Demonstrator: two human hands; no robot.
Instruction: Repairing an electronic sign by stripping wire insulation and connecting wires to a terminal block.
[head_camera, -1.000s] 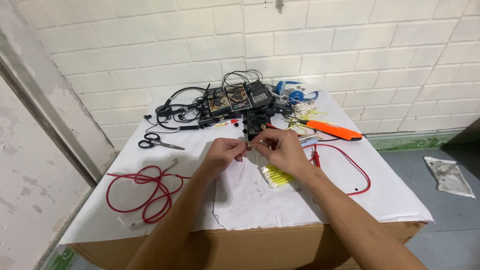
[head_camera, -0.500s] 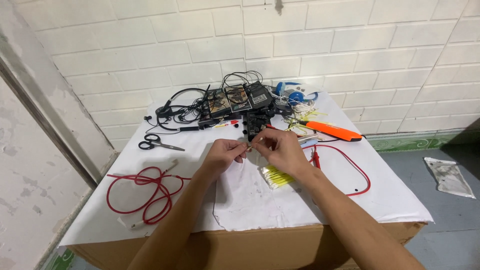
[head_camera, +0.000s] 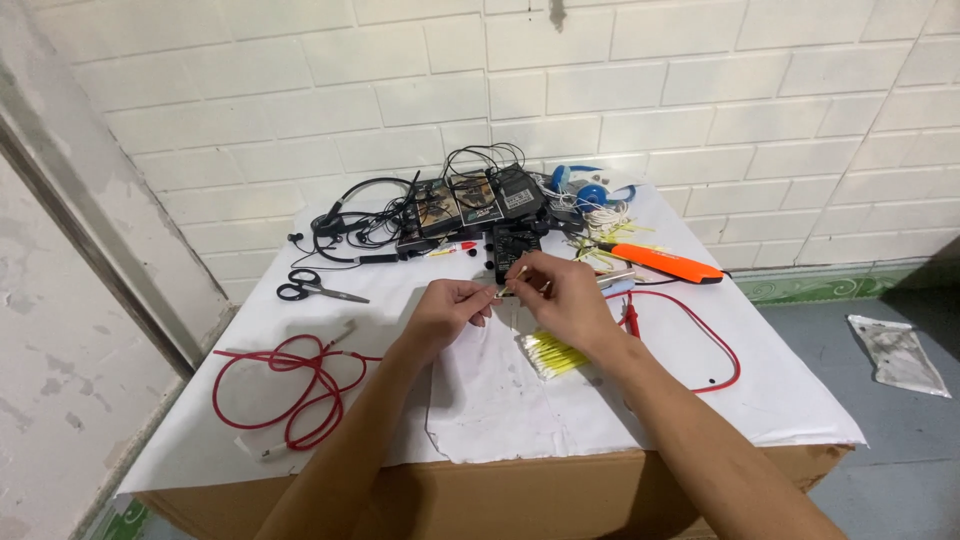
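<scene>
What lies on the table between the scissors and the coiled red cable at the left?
Only bare white cloth lies between the scissors and the red cable, as the head view shows.

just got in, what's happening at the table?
A person has both hands raised over the white-covered table. The left hand and right hand meet on a small thin part, too small to identify. A bundle of yellow ties lies just below the right hand. Scissors and a red cable coil lie to the left, an orange tool to the right.
</scene>
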